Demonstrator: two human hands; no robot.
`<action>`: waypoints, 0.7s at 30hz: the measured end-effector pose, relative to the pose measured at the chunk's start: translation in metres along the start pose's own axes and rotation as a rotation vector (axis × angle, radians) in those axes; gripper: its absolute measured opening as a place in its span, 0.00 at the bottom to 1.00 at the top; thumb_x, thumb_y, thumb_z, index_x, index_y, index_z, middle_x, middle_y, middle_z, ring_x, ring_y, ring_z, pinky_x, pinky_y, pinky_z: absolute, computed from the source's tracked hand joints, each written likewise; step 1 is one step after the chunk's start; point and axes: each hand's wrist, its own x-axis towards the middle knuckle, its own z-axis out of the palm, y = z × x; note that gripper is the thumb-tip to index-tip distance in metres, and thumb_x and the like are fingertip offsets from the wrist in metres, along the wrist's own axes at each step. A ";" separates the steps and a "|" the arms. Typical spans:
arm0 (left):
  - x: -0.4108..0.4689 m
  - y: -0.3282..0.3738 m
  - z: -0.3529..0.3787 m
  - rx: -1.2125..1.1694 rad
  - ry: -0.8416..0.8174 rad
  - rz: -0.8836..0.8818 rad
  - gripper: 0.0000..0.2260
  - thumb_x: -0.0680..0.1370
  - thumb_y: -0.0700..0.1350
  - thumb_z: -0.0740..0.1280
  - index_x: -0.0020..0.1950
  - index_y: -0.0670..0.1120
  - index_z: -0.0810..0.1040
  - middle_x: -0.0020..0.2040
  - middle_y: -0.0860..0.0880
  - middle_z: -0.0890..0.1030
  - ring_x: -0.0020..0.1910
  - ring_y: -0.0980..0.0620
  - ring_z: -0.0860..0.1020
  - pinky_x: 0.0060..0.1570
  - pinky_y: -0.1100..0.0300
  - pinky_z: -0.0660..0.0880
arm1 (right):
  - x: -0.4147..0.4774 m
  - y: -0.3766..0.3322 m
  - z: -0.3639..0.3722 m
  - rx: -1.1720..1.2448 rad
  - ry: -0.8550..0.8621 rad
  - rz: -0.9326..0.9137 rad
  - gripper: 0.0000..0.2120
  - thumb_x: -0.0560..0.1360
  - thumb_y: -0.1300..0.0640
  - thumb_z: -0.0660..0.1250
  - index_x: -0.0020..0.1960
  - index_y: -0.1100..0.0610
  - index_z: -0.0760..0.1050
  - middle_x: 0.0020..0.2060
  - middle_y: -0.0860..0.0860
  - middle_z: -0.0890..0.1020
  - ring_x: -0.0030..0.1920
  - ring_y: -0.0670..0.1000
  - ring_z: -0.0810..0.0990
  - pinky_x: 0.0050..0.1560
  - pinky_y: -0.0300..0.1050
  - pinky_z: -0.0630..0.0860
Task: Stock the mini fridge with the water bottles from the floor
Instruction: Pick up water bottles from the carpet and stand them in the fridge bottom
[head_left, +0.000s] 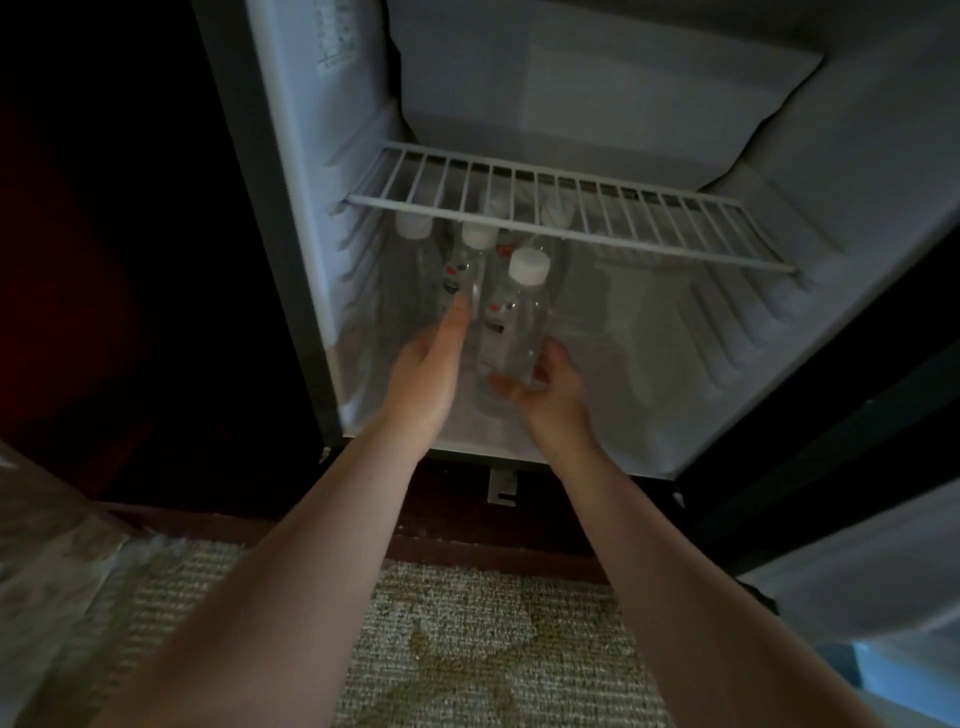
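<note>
Water bottle (511, 332), white-capped, sits low in the mini fridge (779, 156), left of centre and below the wire shelf (649, 218). The right hand (553, 387) curls round its base. The left hand (431, 364) lays straight fingers against the neighbouring bottle (467, 270) just to its left. The long axis is near upright, with the cap pointing up towards the shelf; whether the base is set down cannot be told. Further capped bottles (414, 223) stand behind and to the left. Stocking appears well under way; how many bottles remain on the floor is not shown.
</note>
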 end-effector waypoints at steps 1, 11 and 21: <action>0.002 -0.001 0.002 0.006 -0.004 -0.013 0.22 0.77 0.65 0.53 0.62 0.56 0.75 0.63 0.54 0.76 0.62 0.54 0.72 0.58 0.59 0.65 | 0.005 0.001 -0.002 0.000 0.025 0.004 0.21 0.69 0.62 0.75 0.57 0.49 0.71 0.46 0.42 0.79 0.46 0.41 0.78 0.49 0.38 0.76; 0.014 0.009 0.003 -0.031 -0.024 -0.053 0.19 0.78 0.64 0.51 0.63 0.59 0.72 0.56 0.57 0.74 0.64 0.55 0.72 0.61 0.57 0.65 | 0.037 -0.005 -0.008 -0.183 0.088 0.009 0.21 0.70 0.57 0.74 0.52 0.53 0.63 0.47 0.47 0.76 0.46 0.47 0.76 0.40 0.34 0.68; 0.015 0.002 0.008 0.045 0.035 -0.107 0.22 0.78 0.64 0.53 0.67 0.56 0.72 0.62 0.52 0.75 0.63 0.52 0.73 0.64 0.55 0.68 | 0.038 -0.008 -0.004 -0.235 0.047 0.075 0.28 0.71 0.54 0.74 0.65 0.59 0.65 0.59 0.55 0.79 0.58 0.55 0.79 0.46 0.37 0.68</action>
